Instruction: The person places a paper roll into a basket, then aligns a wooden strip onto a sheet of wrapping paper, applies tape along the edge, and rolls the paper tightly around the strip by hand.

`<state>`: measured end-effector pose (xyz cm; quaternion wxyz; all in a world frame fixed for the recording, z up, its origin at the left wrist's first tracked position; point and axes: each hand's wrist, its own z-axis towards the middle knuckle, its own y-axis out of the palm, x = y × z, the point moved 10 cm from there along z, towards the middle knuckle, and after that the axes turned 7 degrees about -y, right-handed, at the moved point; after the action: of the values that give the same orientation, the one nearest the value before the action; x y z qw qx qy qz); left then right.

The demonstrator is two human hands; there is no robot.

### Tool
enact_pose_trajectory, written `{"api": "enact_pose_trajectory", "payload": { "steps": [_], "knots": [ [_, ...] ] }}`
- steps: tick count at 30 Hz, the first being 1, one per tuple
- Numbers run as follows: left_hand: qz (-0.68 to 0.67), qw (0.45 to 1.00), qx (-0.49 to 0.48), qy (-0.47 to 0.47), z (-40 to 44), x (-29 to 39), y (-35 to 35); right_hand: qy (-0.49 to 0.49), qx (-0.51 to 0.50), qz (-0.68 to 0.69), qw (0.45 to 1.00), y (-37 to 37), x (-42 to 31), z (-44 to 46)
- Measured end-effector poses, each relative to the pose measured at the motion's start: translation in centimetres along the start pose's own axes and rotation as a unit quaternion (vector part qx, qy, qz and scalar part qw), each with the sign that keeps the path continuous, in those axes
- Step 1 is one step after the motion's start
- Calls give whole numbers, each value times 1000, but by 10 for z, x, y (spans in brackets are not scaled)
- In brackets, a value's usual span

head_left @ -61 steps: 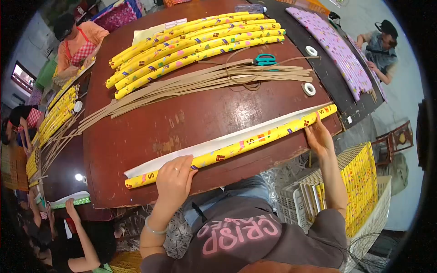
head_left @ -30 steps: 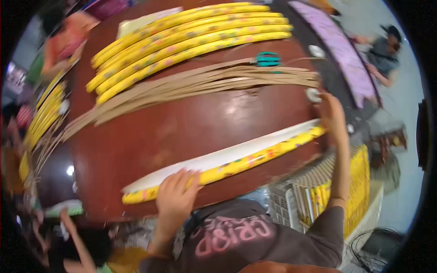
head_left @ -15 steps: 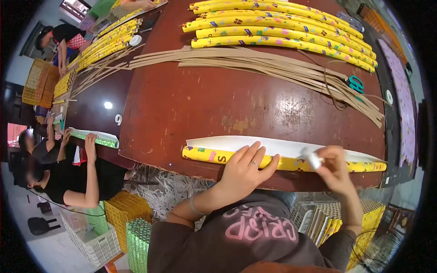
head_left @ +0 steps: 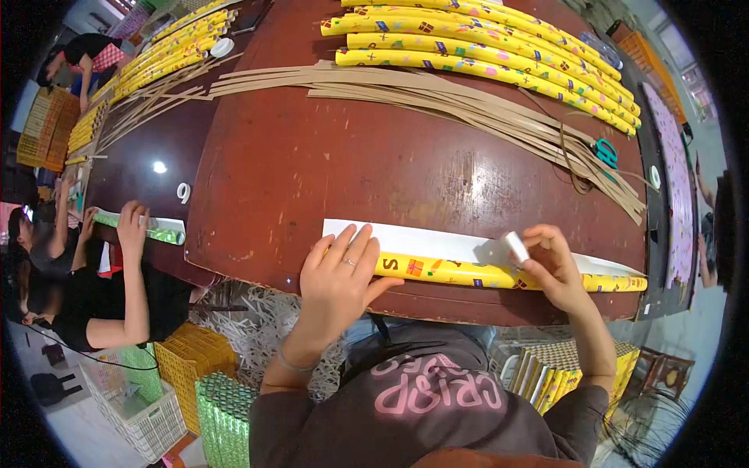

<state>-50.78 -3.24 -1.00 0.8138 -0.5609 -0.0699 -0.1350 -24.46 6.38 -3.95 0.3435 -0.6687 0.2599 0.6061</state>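
Observation:
Along the near table edge lies a roll of yellow printed wrapping paper (head_left: 460, 273), a strip of its white underside (head_left: 437, 240) standing loose along the far side. My left hand (head_left: 335, 273) rests over the roll's left end, fingers stretched out and covering it. Between the thumb and fingers of my right hand (head_left: 563, 273) is a small white roll of tape (head_left: 515, 248), held just above the paper right of the middle. The far right end of the paper roll shows beyond my right hand.
Several finished yellow rolls (head_left: 491, 66) lie at the back. Brown paper strips (head_left: 437, 93) stretch across the table, with teal-handled scissors (head_left: 605, 154) on their right end. At left, a co-worker's hand (head_left: 133, 226) rests on a green roll (head_left: 164, 234). Baskets (head_left: 144, 421) stand below.
My left hand has slid left along the roll to its end. My right hand still holds the tape, now tilted and a little further left. The camera view has shifted slightly.

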Motion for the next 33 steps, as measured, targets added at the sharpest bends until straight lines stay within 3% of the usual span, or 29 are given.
{"api": "enact_pose_trajectory", "payload": {
  "steps": [3,6,11,15,21,23,25,29,33],
  "knots": [
    [-28,1000,-4,-10,1,0,1,-67,-78,-169,980,27,-20,16],
    [-22,1000,-11,-9,2,3,-1,-134,-128,-227,956,68,-49,46],
    [3,1000,0,-4,-1,2,-3,-111,-177,-132,969,101,-45,75],
    [-8,1000,5,5,-3,1,-1,-115,-203,-143,962,113,-43,85],
    [-22,1000,5,17,-4,2,0,-80,-172,-134,973,119,-41,97],
    [-20,1000,4,13,-5,3,1,-8,-130,-62,990,116,-27,102],
    [-105,991,41,-66,-7,-12,-6,-4,-127,-55,990,120,-26,103],
    [-33,999,5,0,-6,-2,4,22,-110,40,993,128,-19,108],
    [-26,1000,-12,-8,-4,-5,-2,81,-115,53,989,136,-6,116]
  ]
}}
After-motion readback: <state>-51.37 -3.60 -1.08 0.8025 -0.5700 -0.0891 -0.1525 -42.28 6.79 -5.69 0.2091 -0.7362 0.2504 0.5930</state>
